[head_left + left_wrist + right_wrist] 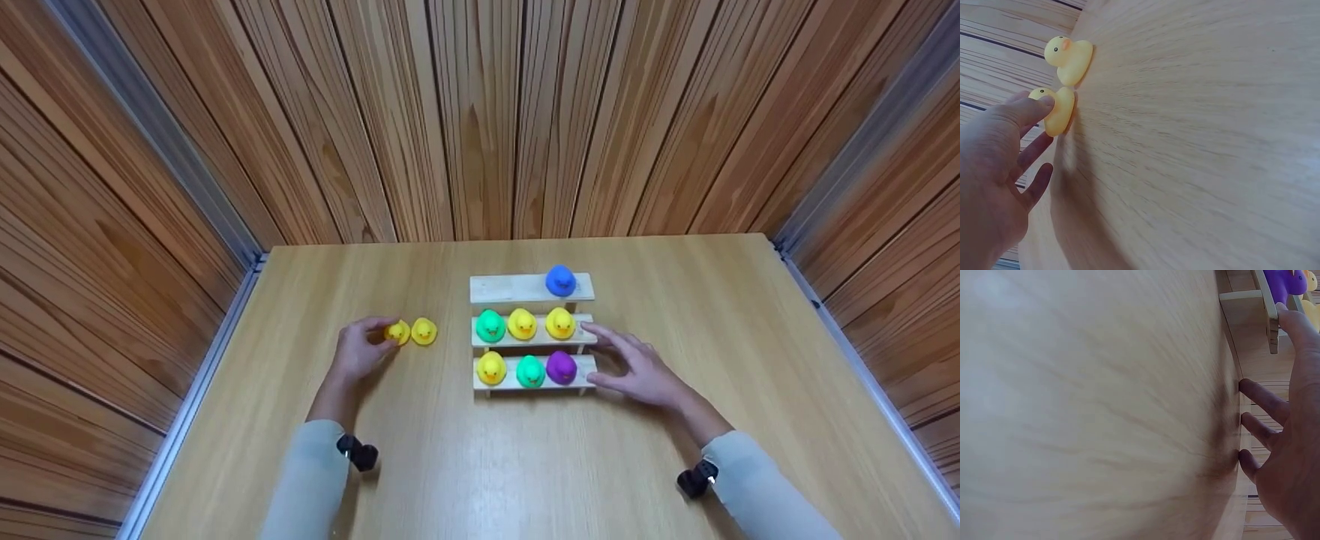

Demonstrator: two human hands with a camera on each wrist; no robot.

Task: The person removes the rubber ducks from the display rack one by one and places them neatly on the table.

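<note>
My left hand [363, 349] pinches a yellow rubber duck [1062, 112] between thumb and fingers; the duck is on the table. Right beside it sits a second yellow duck [424, 331]. A three-tier wooden stand [506, 289] stands to the right of them. My right hand [637, 365] is at the stand's right end, fingers spread. Its thumb touches the end of the bottom shelf, next to a purple duck [561, 367]. The index fingertip is by the middle shelf's end, and the other fingertips reach down to the table in the right wrist view.
A blue duck [560, 280] sits on the top shelf's right. The middle shelf bears a green duck [490, 326] and two yellow ducks; the bottom one also has a yellow duck [491, 368] and a green duck [530, 371]. Wood-panelled walls [480, 150] enclose the table [465, 472].
</note>
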